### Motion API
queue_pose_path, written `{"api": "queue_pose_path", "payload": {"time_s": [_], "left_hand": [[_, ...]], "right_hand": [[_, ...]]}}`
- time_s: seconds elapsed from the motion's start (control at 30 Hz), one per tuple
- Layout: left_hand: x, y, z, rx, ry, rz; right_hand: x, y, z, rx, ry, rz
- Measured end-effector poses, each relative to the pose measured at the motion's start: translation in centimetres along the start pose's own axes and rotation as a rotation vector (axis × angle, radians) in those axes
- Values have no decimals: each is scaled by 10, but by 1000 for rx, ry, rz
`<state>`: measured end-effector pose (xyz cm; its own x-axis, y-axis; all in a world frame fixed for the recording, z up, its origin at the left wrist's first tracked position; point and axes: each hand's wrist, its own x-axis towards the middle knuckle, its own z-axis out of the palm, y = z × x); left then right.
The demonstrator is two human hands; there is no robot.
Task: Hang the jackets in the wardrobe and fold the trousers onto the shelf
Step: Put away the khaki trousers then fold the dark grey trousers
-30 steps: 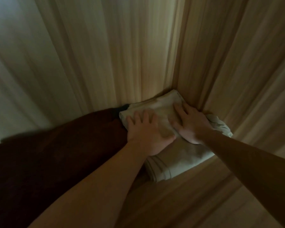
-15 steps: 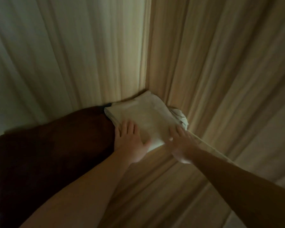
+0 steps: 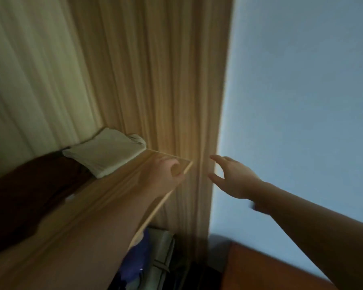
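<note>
We look up and into a wooden wardrobe [image 3: 155, 80] whose grained back and side panels fill the upper left of the view, with a pale blue wall [image 3: 302, 101] taking up the whole right side beyond the wardrobe's front edge. A wooden shelf [image 3: 122, 185] runs diagonally from the lower left to the wardrobe's right side panel. On its left part lies a large dark brown garment [image 3: 25, 195], bunched and in shadow. Just beside it, in the back right corner of the shelf, sit the folded trousers [image 3: 105, 155], pale cream, lying flat with their stacked edges toward us; a rumpled bit of light cloth shows behind them against the side panel. The trousers touch the brown garment on their left side.

Below the shelf we make out a blue garment [image 3: 137, 254] and a pale one [image 3: 162, 245] in the lower compartment, too blurred to name. A reddish brown surface [image 3: 270, 268] fills the bottom right corner.

Our left hand [image 3: 166, 170] is above the shelf's front edge near its right end, fingers curled loosely inward with nothing in them; we cannot tell whether it touches the wood. Our right hand [image 3: 233, 176] is out in front of the blue wall, just beside the wardrobe's front edge, fingers and thumb spread apart and empty. Both hands are clear of the trousers.
</note>
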<state>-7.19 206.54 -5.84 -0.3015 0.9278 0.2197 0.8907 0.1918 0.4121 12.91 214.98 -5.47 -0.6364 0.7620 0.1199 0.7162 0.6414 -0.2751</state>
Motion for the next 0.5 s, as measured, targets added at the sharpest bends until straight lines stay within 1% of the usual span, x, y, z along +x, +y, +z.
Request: {"api": "queue_pose_path", "payload": {"time_s": [0.07, 0.17, 0.3, 0.4, 0.5], "left_hand": [[-31, 60, 8, -73, -54, 107], [-81, 154, 18, -15, -235, 276], [-136, 278, 38, 20, -375, 489], [-178, 359, 59, 41, -467, 695], [-224, 428, 85, 52, -569, 922]], "right_hand": [[-70, 27, -27, -25, 40, 89], [-185, 70, -74, -79, 83, 275], [-342, 123, -128, -149, 148, 593], [-447, 144, -150, -129, 216, 839], [-542, 146, -152, -109, 273, 1079]]}}
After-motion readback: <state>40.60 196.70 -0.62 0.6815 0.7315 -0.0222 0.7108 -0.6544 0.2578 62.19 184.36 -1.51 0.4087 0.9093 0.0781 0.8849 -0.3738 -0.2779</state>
